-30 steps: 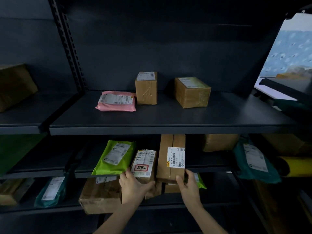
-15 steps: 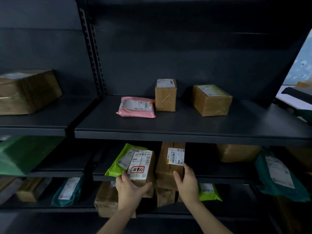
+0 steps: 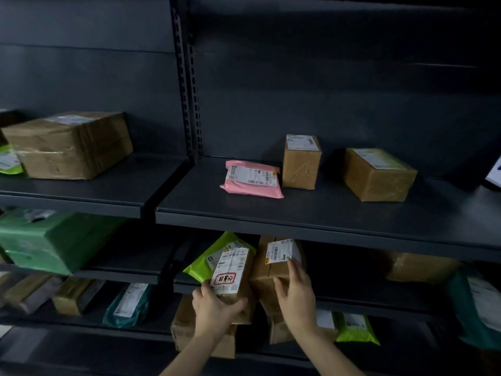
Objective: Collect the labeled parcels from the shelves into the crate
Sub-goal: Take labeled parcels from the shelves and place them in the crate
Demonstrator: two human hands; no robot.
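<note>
My left hand (image 3: 214,308) grips the lower end of a small brown box (image 3: 233,278) with a white label and a red-framed stamp, at the front of the second shelf. A lime-green mailer (image 3: 208,259) leans behind it. My right hand (image 3: 296,294) holds the front of a taller brown box (image 3: 273,267) beside it, fingers up by its barcode label. On the shelf above lie a pink mailer (image 3: 252,180), an upright small box (image 3: 301,162) and a wider box (image 3: 378,173). No crate is in view.
The top shelf's front lip (image 3: 298,226) hangs just above my hands. Left bay holds a large taped box (image 3: 70,145) and a green wrapped parcel (image 3: 54,240). Lower shelves carry teal mailers (image 3: 127,305), a lime mailer (image 3: 355,328) and more brown boxes.
My view has swung left and the shelves have slid right in frame. Both hands have risen slightly with the two boxes, which now tilt back towards the shelf.
</note>
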